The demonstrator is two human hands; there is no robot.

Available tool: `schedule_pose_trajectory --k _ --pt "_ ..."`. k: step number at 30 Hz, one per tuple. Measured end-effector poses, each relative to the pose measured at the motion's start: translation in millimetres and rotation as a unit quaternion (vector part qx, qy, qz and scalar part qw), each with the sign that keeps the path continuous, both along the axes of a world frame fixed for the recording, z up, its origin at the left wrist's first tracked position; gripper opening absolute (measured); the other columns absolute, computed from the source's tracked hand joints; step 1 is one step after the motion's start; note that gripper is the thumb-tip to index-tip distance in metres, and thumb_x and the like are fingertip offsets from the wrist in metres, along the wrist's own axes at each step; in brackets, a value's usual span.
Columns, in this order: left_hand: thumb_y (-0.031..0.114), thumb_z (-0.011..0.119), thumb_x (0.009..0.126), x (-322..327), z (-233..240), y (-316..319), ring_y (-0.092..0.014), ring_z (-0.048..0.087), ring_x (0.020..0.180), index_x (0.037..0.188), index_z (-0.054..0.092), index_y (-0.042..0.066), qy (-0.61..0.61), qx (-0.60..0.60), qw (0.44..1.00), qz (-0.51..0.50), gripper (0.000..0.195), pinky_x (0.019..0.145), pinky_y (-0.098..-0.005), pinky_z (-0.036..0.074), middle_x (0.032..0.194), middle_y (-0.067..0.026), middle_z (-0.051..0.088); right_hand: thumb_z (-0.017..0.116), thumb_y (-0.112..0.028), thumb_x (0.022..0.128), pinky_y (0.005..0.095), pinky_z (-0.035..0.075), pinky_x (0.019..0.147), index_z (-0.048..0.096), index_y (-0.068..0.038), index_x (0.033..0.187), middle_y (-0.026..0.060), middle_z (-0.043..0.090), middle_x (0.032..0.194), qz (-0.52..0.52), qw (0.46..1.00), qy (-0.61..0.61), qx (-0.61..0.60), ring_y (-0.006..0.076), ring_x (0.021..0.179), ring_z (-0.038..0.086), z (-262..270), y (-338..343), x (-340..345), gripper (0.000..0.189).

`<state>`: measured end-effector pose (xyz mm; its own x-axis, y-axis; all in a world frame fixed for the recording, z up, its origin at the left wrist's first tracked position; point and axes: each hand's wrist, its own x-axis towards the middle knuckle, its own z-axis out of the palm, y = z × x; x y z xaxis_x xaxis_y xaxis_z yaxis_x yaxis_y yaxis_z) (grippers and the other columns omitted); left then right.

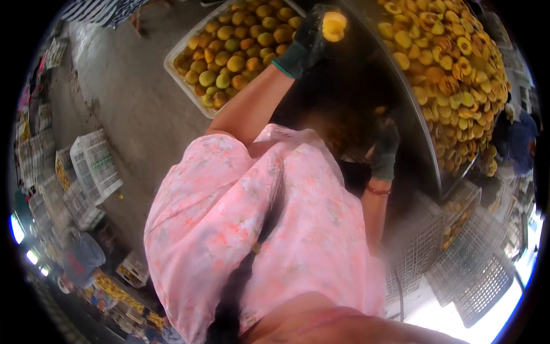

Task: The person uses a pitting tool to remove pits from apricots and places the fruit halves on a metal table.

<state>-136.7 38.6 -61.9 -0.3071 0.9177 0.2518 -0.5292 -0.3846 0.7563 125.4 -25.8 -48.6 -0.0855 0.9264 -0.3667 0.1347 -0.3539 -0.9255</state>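
Both hands wear dark gloves. At the top, my left hand (310,32) holds a yellow-orange piece of fruit (334,26) at its fingertips, between a white crate of fruit and a metal-edged table. Lower right, my right hand (384,148), with a red band at the wrist, is over a dark, blurred area beside the table's edge. A small yellowish thing (380,110) shows at its fingers; whether it is held is unclear. Whole round yellow-green fruits (236,63) fill the white crate (169,64). Cut fruit halves and rings (455,69) are heaped on the table (423,124).
Plastic mesh crates (412,245) stand at the lower right, and more crates (96,165) stand on the concrete floor (124,77) at left. One person (520,142) is beyond the heap at right; another (81,260) is at lower left among crates.
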Motion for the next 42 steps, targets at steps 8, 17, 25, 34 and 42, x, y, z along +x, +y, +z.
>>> schedule_pose_trajectory --k 8,17,25,34,42 --pt "0.031 0.044 0.084 -233.1 -228.2 -94.2 -0.034 0.048 0.102 0.109 0.050 0.006 0.621 -0.353 0.579 0.393 0.036 0.087 -0.0407 0.039 0.109 -0.0185 0.052 0.061 -0.017 0.081 0.0176 0.028 0.042 0.052 -0.013 0.087 -0.0081 0.041 0.065 -0.023 0.999 -0.005 -0.025 0.0014 0.049 0.035 6.0 0.2 -28.0 0.011" --pt "0.050 0.041 0.081 -285.9 -214.0 -132.5 -0.030 0.030 0.120 0.124 0.035 0.002 0.492 -0.638 0.532 0.260 0.064 0.099 -0.0390 0.025 0.128 -0.0183 0.035 0.048 -0.019 0.089 0.0177 0.031 0.045 0.053 -0.007 0.096 -0.0051 0.044 0.067 -0.020 0.998 0.013 -0.051 0.0032 0.053 0.038 -43.9 8.3 -14.1 0.015" --pt "0.062 0.035 0.079 -339.7 -297.8 -139.8 -0.031 0.010 0.131 0.135 0.020 0.005 0.617 -0.635 0.440 0.149 0.081 0.105 -0.0413 0.013 0.141 -0.0166 0.016 0.049 -0.011 0.084 0.0233 0.040 0.050 0.053 -0.006 0.090 0.0055 0.053 0.083 0.165 0.954 -0.211 0.131 0.0122 0.062 0.048 -58.4 21.2 -12.6 0.009" --pt "0.048 0.050 0.079 -229.0 -205.2 -135.1 -0.030 0.045 0.111 0.117 0.048 0.004 0.595 -0.569 0.518 0.232 0.058 0.089 -0.0388 0.039 0.122 -0.0179 0.047 0.050 -0.006 0.079 0.0275 0.044 0.053 0.053 -0.006 0.087 0.0131 0.055 0.096 0.363 0.522 -0.611 0.472 0.0185 0.068 0.053 -69.9 19.2 19.1 0.009" --pt "0.036 0.051 0.081 -291.9 -277.2 -195.3 -0.033 0.052 0.101 0.116 0.049 0.007 0.575 -0.547 0.554 0.252 0.046 0.085 -0.0381 0.041 0.108 -0.0192 0.055 0.050 -0.004 0.070 0.0356 0.049 0.063 0.053 -0.005 0.083 0.0247 0.046 0.119 0.378 0.561 -0.594 0.436 0.0302 0.083 0.054 -78.1 16.6 27.0 0.013"
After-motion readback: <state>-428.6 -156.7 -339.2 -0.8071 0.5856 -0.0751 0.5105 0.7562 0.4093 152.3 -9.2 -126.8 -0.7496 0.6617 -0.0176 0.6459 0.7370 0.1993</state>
